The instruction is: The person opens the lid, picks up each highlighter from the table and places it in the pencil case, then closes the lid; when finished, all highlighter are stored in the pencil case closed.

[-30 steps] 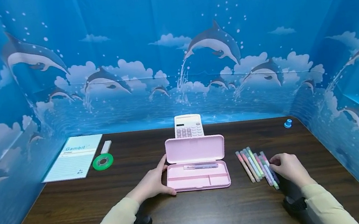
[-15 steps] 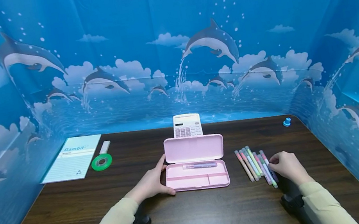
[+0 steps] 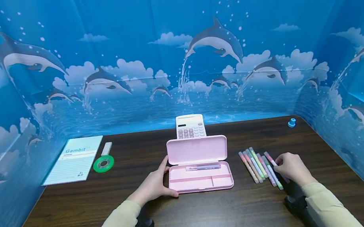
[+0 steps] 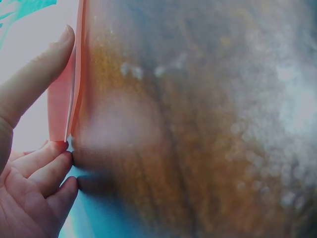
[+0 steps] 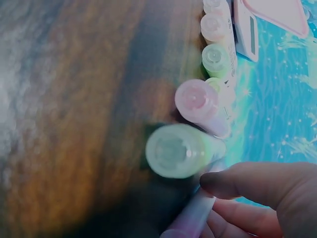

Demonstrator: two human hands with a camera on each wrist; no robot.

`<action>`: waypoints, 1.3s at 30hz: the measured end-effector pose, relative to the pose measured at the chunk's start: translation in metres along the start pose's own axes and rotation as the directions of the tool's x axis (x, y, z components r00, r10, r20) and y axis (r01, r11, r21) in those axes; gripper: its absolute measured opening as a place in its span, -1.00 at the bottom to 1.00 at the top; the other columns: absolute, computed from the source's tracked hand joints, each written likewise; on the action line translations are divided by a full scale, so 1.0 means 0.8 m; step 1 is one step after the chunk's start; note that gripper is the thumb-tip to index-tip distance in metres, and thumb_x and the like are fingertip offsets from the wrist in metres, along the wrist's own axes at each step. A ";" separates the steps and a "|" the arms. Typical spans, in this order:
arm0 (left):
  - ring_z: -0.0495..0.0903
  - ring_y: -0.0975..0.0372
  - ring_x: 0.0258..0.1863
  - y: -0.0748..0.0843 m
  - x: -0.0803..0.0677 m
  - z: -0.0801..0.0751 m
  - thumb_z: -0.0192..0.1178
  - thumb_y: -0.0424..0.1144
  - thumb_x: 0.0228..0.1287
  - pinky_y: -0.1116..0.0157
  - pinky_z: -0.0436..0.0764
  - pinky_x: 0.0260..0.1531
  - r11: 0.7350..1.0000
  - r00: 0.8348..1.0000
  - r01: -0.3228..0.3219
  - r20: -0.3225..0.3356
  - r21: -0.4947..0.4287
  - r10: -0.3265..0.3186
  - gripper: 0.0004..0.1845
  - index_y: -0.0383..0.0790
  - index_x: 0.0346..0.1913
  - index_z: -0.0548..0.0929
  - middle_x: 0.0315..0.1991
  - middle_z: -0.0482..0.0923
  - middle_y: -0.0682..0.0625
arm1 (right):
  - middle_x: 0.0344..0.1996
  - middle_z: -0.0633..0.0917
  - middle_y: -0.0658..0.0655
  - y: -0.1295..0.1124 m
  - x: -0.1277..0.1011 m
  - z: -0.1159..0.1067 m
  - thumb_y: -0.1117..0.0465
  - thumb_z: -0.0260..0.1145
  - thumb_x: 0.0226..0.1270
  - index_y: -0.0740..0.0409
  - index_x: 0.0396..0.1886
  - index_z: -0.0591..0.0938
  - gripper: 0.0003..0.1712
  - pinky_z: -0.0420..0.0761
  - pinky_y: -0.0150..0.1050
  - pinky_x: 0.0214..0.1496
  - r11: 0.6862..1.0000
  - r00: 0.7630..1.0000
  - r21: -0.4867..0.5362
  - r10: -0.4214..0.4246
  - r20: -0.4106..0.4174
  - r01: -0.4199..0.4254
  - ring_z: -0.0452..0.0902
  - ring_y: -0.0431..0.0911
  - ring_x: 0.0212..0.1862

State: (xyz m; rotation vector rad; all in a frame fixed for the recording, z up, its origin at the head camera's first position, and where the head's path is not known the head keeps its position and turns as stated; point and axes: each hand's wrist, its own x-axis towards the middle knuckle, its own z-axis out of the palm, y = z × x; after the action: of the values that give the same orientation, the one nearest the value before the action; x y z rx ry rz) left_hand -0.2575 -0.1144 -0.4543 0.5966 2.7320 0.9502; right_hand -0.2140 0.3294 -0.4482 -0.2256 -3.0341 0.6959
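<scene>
A pink pencil case (image 3: 194, 184) stands with its lid (image 3: 197, 150) up in the middle of the table, one purple marker (image 3: 203, 167) lying in its back compartment. My left hand (image 3: 154, 184) holds the case's left end, thumb at the front corner and fingers along the side; the left wrist view shows that thumb (image 4: 42, 74) against the pink wall. To the right, several coloured markers (image 3: 257, 165) lie side by side. My right hand (image 3: 293, 167) pinches the rightmost marker (image 5: 190, 215), pink and purple, between thumb and fingers, beside a green-ended marker (image 5: 176, 151).
Behind the case is a white calculator (image 3: 190, 126). At the far left lie a Gambit notepad (image 3: 74, 159), a green tape roll (image 3: 103, 164) and a white eraser-like block (image 3: 106, 148). A small blue object (image 3: 291, 123) stands near the back right corner. A dolphin-print curtain surrounds the table.
My right hand has drawn the rightmost marker slightly away from the others, leaving a gap beside it. My left hand and the pencil case have stayed in place.
</scene>
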 end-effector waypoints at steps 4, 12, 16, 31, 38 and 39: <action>0.40 0.01 0.24 -0.002 -0.001 0.000 0.59 0.03 -0.32 -0.01 0.29 0.26 1.000 1.000 -0.002 0.000 -0.008 0.002 0.40 -0.22 0.51 -0.17 0.28 0.40 -0.21 | -0.57 0.62 0.16 -0.002 -0.001 0.000 0.31 0.33 0.09 0.44 -0.35 0.62 -0.78 0.53 -0.13 -0.44 1.000 1.000 0.025 0.012 -0.003 -0.012 0.46 -0.08 -0.55; 0.41 0.01 0.23 -0.003 -0.001 -0.001 0.60 0.04 -0.34 0.00 0.30 0.25 1.000 1.000 0.001 -0.002 -0.004 -0.001 0.41 -0.22 0.51 -0.16 0.27 0.41 -0.19 | -0.50 0.60 0.18 -0.011 -0.004 0.000 0.34 0.31 0.12 0.38 -0.31 0.61 -0.83 0.50 -0.14 -0.44 0.998 0.995 0.031 -0.046 -0.088 0.049 0.42 -0.05 -0.49; 0.39 0.00 0.25 -0.003 -0.002 -0.002 0.59 0.04 -0.32 -0.02 0.27 0.26 1.000 1.000 0.007 0.004 -0.013 -0.007 0.41 -0.21 0.51 -0.17 0.28 0.39 -0.21 | -0.44 0.65 0.20 -0.022 -0.003 0.000 0.31 0.35 0.13 0.34 -0.28 0.64 -0.82 0.56 -0.04 -0.30 0.996 0.988 -0.003 -0.089 -0.124 0.089 0.45 -0.03 -0.44; 0.39 0.02 0.26 0.000 0.000 -0.001 0.59 0.05 -0.32 0.01 0.29 0.26 1.000 1.000 0.001 -0.001 -0.005 -0.001 0.41 -0.20 0.52 -0.18 0.28 0.40 -0.18 | -0.44 0.63 0.11 -0.076 -0.002 0.004 0.31 0.41 0.08 0.19 -0.27 0.71 -0.83 0.50 -0.18 -0.44 0.974 0.964 -0.049 -0.227 -0.140 0.222 0.44 -0.08 -0.43; 0.35 0.01 0.29 0.002 -0.001 -0.001 0.59 0.01 -0.30 0.00 0.25 0.29 1.000 1.000 0.006 0.005 -0.019 -0.006 0.41 -0.14 0.52 -0.21 0.31 0.36 -0.20 | -0.43 0.64 0.09 -0.103 0.001 0.019 0.29 0.44 0.05 0.13 -0.31 0.71 -0.84 0.49 -0.22 -0.46 0.961 0.953 -0.050 -0.277 -0.125 0.273 0.47 -0.10 -0.43; 0.36 0.00 0.28 0.002 -0.001 -0.001 0.59 0.01 -0.31 -0.01 0.26 0.28 1.000 1.000 0.003 0.003 -0.019 -0.003 0.41 -0.15 0.52 -0.21 0.31 0.36 -0.21 | -0.43 0.64 0.09 -0.107 0.001 0.022 0.29 0.45 0.06 0.13 -0.31 0.71 -0.84 0.50 -0.21 -0.45 0.959 0.952 -0.050 -0.283 -0.120 0.279 0.47 -0.10 -0.43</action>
State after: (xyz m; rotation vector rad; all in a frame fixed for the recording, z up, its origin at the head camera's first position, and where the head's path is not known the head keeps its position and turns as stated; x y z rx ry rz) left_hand -0.2568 -0.1139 -0.4523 0.5899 2.7173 0.9733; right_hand -0.2271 0.2462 -0.4266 0.1547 -2.8736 0.5861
